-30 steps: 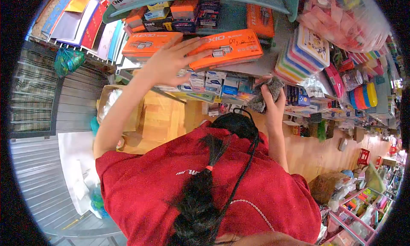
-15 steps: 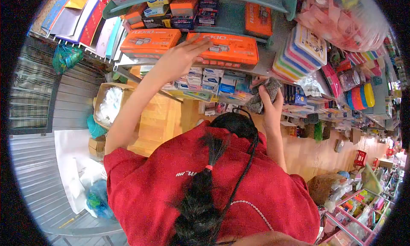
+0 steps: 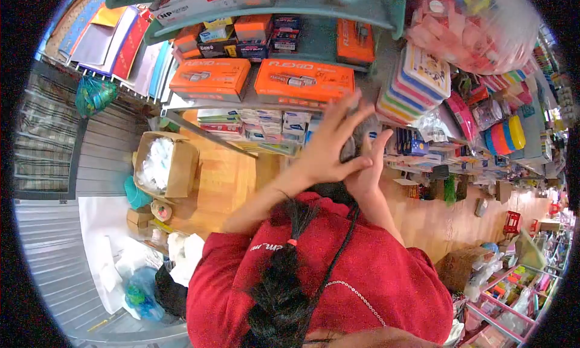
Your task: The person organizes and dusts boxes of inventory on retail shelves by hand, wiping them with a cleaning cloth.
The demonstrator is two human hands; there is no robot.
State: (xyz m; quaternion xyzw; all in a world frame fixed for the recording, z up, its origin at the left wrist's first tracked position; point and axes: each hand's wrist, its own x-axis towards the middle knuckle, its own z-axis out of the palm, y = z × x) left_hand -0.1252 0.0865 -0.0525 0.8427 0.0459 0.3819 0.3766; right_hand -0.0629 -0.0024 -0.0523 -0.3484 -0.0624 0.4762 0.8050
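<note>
A dark grey cloth [image 3: 361, 130], crumpled, shows between my two hands, partly hidden behind fingers. My left hand [image 3: 329, 144] has its fingers spread and crosses in front of the cloth, close to my right hand. With the cloth against its palm and fingers, my right hand [image 3: 367, 170] is raised just below the shelf edge. Just above my hands, an orange battery box [image 3: 304, 82] lies on the shelf. A second orange box [image 3: 209, 79] lies to its left, a gap between them.
Small battery packs [image 3: 251, 31] fill the shelf behind. Stacked colored-edge boards [image 3: 417, 85] and a plastic bag of pink items [image 3: 471, 28] stand right. Lower down are small boxed goods [image 3: 281, 123]. An open cardboard box [image 3: 166, 164] sits on the floor at left.
My left hand has left the orange box and moved down and right to my right hand and the cloth. My right hand has shifted slightly left and down. The view has shifted slightly.
</note>
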